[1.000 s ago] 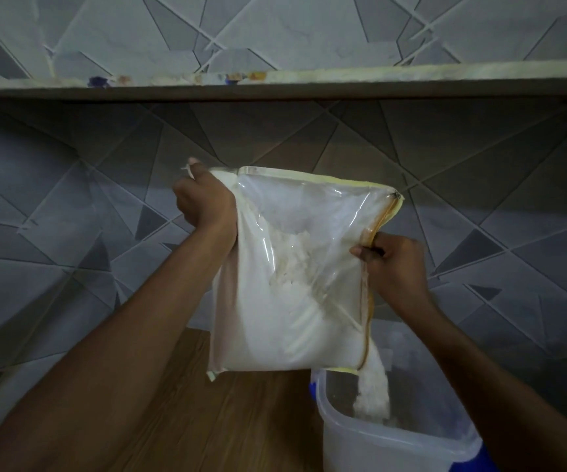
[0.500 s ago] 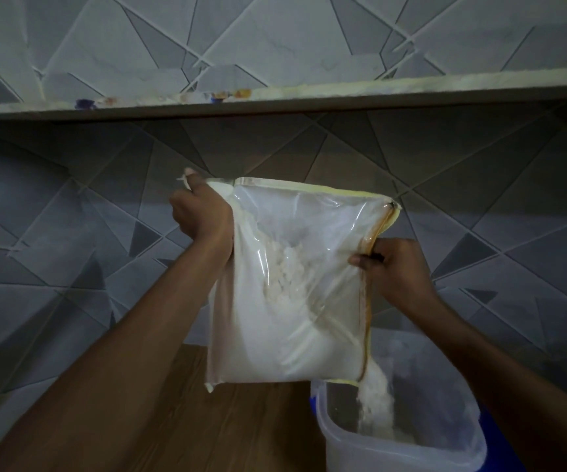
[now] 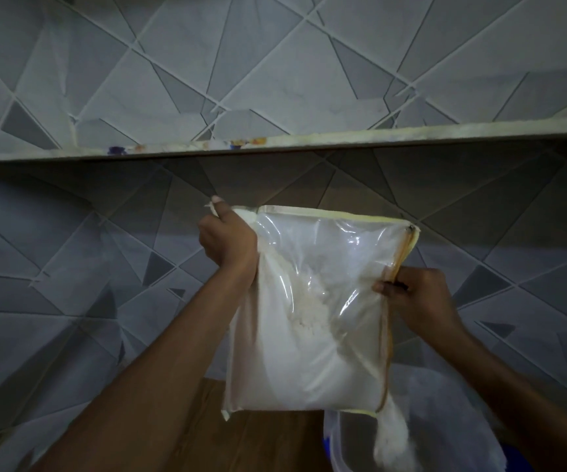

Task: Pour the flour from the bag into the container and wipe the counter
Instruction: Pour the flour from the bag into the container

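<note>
- Your clear soft plastic zip bag of white flour (image 3: 309, 335) hangs over the translucent plastic container (image 3: 445, 420), just above its rim; flour streams from the low right corner.
- Left hand (image 3: 229, 241) grips the bunched top-left corner; right hand (image 3: 418, 298) pinches the zipper edge.
- Expect it floppy, bottom-heavy, slick; hold the seams, not the film.
- No readable labels.
- Brown wooden desk (image 3: 258, 444) lies below.

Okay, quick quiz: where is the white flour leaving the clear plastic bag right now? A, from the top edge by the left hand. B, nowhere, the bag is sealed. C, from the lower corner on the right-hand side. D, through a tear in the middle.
C: a white flour stream falls from the lower corner of the clear plastic bag into the translucent plastic container below.
</note>
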`<control>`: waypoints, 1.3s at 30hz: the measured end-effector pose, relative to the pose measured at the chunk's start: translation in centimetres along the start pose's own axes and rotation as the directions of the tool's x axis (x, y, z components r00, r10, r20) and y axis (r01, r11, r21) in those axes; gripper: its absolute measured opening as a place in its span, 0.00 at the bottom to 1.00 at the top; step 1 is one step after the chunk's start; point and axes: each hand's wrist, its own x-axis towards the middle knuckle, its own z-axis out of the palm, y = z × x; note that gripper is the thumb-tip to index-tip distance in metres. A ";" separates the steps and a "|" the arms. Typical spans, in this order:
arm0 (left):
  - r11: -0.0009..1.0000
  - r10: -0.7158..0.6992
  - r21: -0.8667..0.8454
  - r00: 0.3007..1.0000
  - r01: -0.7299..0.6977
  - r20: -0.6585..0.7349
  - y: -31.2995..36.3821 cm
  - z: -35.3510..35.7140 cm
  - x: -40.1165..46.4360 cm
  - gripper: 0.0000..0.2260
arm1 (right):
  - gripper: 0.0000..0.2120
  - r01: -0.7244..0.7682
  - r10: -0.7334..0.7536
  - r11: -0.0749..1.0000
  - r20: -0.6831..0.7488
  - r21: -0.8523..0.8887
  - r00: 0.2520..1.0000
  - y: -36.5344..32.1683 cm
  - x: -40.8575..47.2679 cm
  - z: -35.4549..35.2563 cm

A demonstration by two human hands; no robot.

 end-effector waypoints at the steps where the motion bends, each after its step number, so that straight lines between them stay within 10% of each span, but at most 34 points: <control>1: 1.000 -0.009 -0.005 1.000 0.009 0.001 0.1 0.0 0.0 0.26 | 0.06 -0.018 0.018 1.000 -0.028 0.024 0.999 -0.1 -0.2 0.0; 39: 0.994 0.083 0.076 0.996 -0.084 0.020 1.0 0.7 -2.0 0.25 | 0.10 -0.168 0.171 0.984 -0.041 0.062 0.984 0.5 -2.2 -0.4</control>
